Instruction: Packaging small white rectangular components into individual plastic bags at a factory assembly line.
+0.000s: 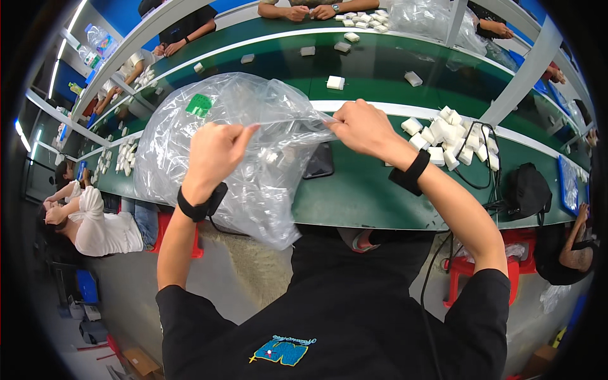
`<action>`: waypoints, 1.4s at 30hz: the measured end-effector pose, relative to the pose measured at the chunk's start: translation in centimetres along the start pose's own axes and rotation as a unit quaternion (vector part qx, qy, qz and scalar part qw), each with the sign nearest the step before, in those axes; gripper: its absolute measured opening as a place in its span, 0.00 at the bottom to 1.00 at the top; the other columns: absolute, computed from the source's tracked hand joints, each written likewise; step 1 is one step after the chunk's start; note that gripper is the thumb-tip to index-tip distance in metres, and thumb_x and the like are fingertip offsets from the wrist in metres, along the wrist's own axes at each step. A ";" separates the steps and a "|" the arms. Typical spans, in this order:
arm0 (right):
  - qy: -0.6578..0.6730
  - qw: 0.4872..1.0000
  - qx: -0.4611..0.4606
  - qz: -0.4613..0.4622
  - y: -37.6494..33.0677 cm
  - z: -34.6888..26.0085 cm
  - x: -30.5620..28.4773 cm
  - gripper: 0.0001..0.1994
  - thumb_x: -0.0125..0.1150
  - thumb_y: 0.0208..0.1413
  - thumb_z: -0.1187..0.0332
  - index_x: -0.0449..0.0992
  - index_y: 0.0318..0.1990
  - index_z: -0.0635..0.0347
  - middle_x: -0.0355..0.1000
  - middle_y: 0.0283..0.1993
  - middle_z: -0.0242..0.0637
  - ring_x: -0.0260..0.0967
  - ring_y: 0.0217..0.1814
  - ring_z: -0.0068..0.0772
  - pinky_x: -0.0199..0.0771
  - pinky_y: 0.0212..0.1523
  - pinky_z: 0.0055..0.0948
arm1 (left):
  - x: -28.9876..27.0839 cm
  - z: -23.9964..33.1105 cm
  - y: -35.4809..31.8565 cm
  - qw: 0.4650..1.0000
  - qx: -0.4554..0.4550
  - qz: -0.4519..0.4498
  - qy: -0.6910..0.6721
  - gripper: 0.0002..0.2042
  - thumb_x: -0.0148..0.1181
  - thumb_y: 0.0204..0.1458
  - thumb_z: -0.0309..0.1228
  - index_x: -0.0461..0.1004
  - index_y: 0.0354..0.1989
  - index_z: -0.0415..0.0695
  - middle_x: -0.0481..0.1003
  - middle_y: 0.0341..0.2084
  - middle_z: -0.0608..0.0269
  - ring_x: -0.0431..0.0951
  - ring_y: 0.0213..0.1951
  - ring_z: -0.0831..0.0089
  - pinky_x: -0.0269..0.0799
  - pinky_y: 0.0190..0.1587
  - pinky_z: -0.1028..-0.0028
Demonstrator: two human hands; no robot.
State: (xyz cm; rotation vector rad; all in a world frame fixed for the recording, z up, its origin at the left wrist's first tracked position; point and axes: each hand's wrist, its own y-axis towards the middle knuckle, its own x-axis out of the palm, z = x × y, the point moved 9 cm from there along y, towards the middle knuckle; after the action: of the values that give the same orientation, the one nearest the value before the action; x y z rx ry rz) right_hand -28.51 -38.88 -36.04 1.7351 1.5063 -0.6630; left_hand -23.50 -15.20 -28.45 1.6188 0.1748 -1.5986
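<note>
A large clear plastic bag (171, 149) with a green label (199, 106) lies over the green workbench and droops past its near edge. My left hand (218, 152) is closed on the bag's upper part, thumb pressed against the fingers. At the other end of the same stretched edge, my right hand (364, 126) pinches the plastic. Between both hands the film is pulled taut. Pale shapes show faintly through the bag, too blurred to name. A dark flat phone-like object (319, 161) lies on the bench beside the bag, partly covered by it.
White charger-like blocks (451, 136) are heaped right of my right hand, with black cables (487, 171) and a black pouch (529, 190) beyond. Single blocks (335, 82) sit on the green conveyor (373, 69). White frame posts (522, 73) rise at both sides. Co-workers sit around; a red stool (465, 272) stands below.
</note>
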 end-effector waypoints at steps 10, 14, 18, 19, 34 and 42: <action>-0.094 0.986 -0.095 0.104 1.5 -3.7 0.4 0.22 0.66 0.63 0.53 0.83 0.27 0.65 0.77 0.24 0.55 0.78 0.30 0.64 0.78 0.35 0.53 | -1.6 8.8 -0.1 0.990 0.090 0.087 0.065 0.22 0.78 0.46 0.33 0.82 0.51 0.51 0.73 0.43 0.64 0.80 0.31 0.65 0.74 0.30 0.65; -0.086 0.989 -0.097 0.077 1.2 -5.3 0.4 0.23 0.61 0.67 0.53 0.83 0.27 0.65 0.76 0.24 0.56 0.77 0.30 0.65 0.77 0.35 0.55 | 0.3 8.3 2.0 0.977 0.134 0.093 0.141 0.16 0.74 0.53 0.39 0.79 0.45 0.45 0.78 0.39 0.60 0.82 0.30 0.59 0.76 0.30 0.63; -0.066 0.995 -0.070 0.036 1.1 -3.2 0.2 0.26 0.56 0.69 0.51 0.83 0.28 0.65 0.76 0.24 0.56 0.76 0.30 0.65 0.77 0.36 0.54 | 4.4 5.2 2.6 0.983 0.151 -0.031 0.097 0.09 0.64 0.64 0.31 0.73 0.34 0.42 0.77 0.18 0.50 0.81 0.26 0.46 0.73 0.28 0.55; -0.051 0.997 -0.057 0.022 1.1 -2.5 0.3 0.27 0.55 0.69 0.50 0.83 0.28 0.66 0.76 0.23 0.56 0.76 0.29 0.65 0.77 0.35 0.53 | 4.1 4.2 2.5 0.988 0.142 -0.025 0.059 0.09 0.64 0.64 0.31 0.73 0.35 0.41 0.77 0.20 0.48 0.80 0.26 0.45 0.73 0.28 0.54; 0.030 0.934 -0.251 0.251 -5.1 -9.8 -5.3 0.15 0.73 0.57 0.63 0.78 0.45 0.63 0.77 0.40 0.44 0.77 0.39 0.53 0.78 0.40 0.45 | -4.2 11.6 -3.0 0.960 0.278 0.025 -0.018 0.11 0.68 0.50 0.17 0.82 0.42 0.38 0.82 0.38 0.61 0.80 0.32 0.59 0.76 0.33 0.65; -0.061 0.966 -0.248 0.035 -5.2 -11.2 1.6 0.14 0.72 0.55 0.61 0.81 0.39 0.64 0.79 0.35 0.50 0.79 0.41 0.53 0.78 0.41 0.48 | -0.7 7.7 -4.3 0.978 0.188 -0.091 -0.002 0.14 0.69 0.55 0.27 0.80 0.50 0.41 0.79 0.38 0.60 0.77 0.38 0.59 0.73 0.40 0.63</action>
State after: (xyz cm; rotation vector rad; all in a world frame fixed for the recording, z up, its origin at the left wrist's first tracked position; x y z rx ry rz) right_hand -34.21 -28.81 -31.57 1.3318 1.3741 -0.3102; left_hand -32.20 -16.94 -28.51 1.9313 0.0162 -1.8598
